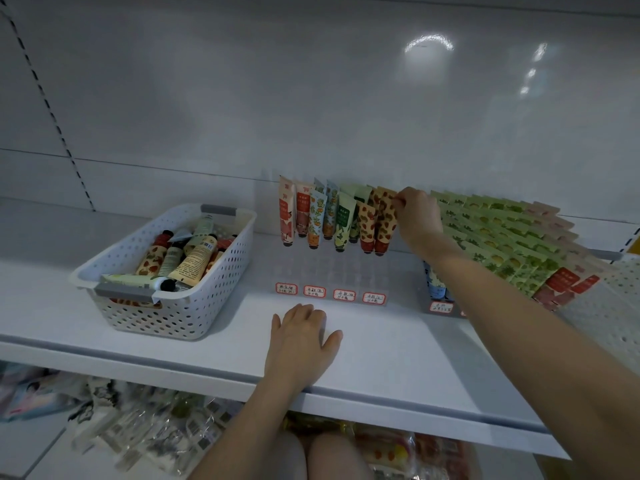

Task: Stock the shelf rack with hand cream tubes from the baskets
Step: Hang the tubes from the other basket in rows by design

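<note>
Two hands: right hand (pixel 417 216) fingers (pixel 401 203) pinch crimped tube (pixel 385 225) in seemingly clear rack (pixel 332 271); left hand (pixel 301 337) flat on smooth shelf (pixel 398 351).

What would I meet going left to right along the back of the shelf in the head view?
Basket → rack tubes → end tube, pinched by the right hand → second rack, full of green tubes.

Person, one item: left hand (pixel 301 337) and right hand (pixel 417 216), both bare, fingers (pixel 313 311) unadorned, each on a bare forearm (pixel 519 313) uncovered to the frame edge; two bare knees (pixel 339 455), rounded, side by side.
</note>
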